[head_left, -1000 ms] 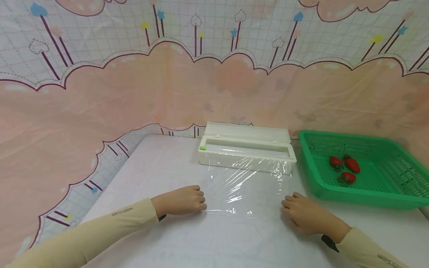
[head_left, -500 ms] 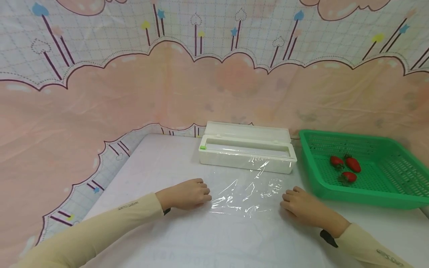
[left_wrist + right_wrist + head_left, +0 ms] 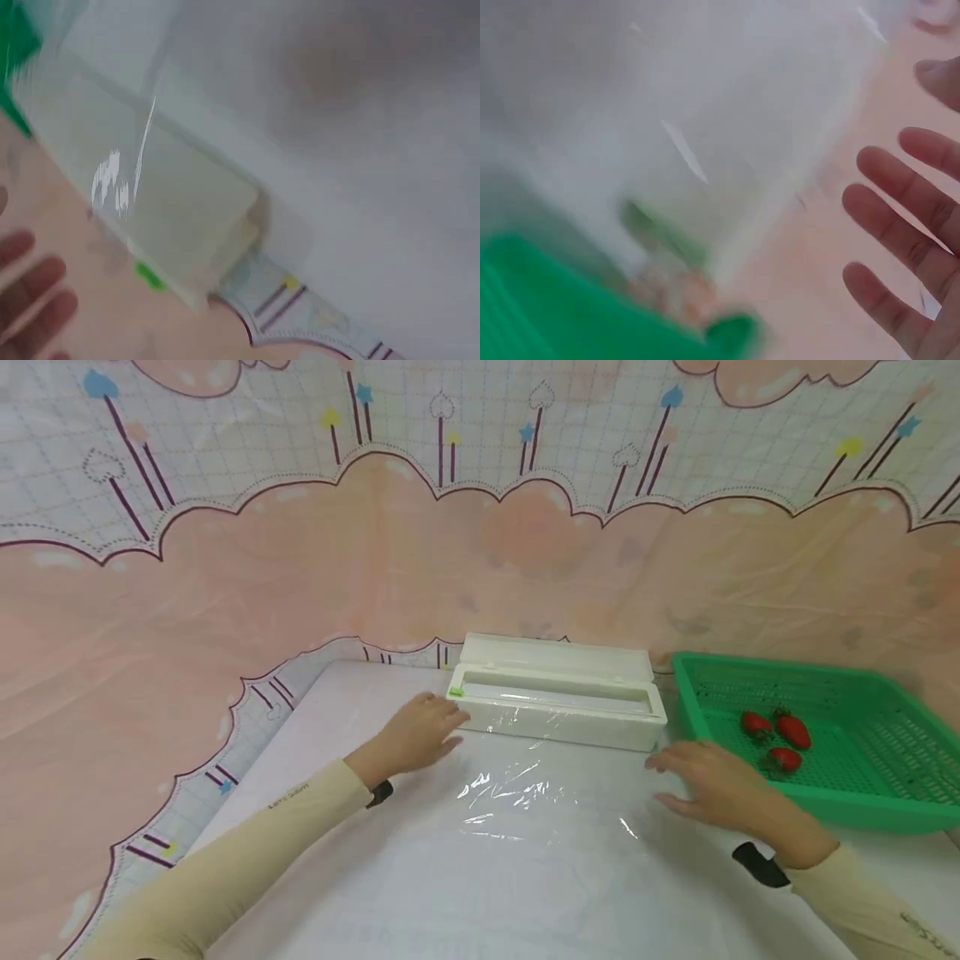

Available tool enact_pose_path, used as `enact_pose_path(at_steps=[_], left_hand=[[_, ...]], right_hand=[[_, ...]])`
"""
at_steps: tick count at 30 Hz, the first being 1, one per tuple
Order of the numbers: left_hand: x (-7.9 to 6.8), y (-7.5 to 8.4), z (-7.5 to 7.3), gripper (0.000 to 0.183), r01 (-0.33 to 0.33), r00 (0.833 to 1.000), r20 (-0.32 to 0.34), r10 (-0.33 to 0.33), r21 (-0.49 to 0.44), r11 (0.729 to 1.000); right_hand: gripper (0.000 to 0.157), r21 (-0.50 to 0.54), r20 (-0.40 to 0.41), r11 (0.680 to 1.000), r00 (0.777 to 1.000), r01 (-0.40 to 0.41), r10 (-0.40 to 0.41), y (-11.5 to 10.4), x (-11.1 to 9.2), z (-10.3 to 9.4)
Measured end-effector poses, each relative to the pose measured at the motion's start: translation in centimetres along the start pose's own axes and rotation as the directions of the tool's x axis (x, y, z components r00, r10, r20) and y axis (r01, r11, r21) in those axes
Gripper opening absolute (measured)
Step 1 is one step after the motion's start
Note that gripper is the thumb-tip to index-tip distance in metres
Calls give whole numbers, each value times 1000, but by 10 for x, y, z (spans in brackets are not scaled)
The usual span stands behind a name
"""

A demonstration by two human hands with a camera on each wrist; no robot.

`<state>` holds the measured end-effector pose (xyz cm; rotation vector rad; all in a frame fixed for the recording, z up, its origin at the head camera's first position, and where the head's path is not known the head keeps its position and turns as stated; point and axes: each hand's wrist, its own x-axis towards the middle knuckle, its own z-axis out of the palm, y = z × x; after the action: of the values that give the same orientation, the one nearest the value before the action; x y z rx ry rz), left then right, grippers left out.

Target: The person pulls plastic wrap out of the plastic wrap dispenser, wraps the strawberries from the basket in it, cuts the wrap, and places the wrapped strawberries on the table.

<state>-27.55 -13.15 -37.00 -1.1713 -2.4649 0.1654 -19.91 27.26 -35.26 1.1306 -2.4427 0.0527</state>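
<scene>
1. The left arm stretches forward and inward; the left hand (image 3: 414, 737) is loosely extended, gripping nothing, its fingertips at the left end of the white box (image 3: 551, 720). Whether they touch, I cannot tell.
2. The right arm angles inward; the right hand (image 3: 723, 789) has straight, spread fingers and holds nothing, near the green basket (image 3: 697, 718).
3. Clear film (image 3: 517, 793) lies on the table (image 3: 465, 902) between the hands, before the box.

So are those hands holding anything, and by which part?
Nothing is held: the left hand is near the white box, the right hand near the green basket, and neither grips the clear plastic wrap between them.
</scene>
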Motion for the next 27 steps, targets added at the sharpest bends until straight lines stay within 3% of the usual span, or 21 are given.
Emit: enact_pose_path(at_steps=[3, 7, 10, 15, 18, 21, 25, 27], left_hand=[[15, -23, 0, 39, 217, 975, -47, -217, -8, 976], [24, -45, 15, 43, 337, 941, 23, -336, -20, 941], [26, -52, 27, 43, 356, 933, 77, -351, -62, 933], [30, -55, 41, 40, 323, 946, 53, -319, -109, 940], [33, -54, 43, 36, 300, 954, 35, -298, -118, 947], [35, -55, 47, 32, 283, 959, 41, -280, -122, 951], [35, -55, 51, 30, 264, 964, 52, -259, -127, 956], [34, -55, 52, 31, 256, 966, 48, -252, -131, 958]], right_hand=[[41, 113, -52, 984, 988, -136, 142, 23, 4, -35], [42, 255, -47, 912, 938, -321, 343, 62, 1, -64], [43, 358, -9, 845, 904, -397, 428, 96, -8, -69], [50, 522, 58, 749, 893, -408, 446, 146, -29, -54], [49, 555, 127, 706, 883, -441, 451, 166, -43, -42], [46, 496, 261, 672, 832, -550, 489, 178, -53, -34], [56, 381, 408, 629, 734, -678, 543, 185, -59, -25], [57, 363, 441, 613, 709, -701, 550, 188, -62, -20]])
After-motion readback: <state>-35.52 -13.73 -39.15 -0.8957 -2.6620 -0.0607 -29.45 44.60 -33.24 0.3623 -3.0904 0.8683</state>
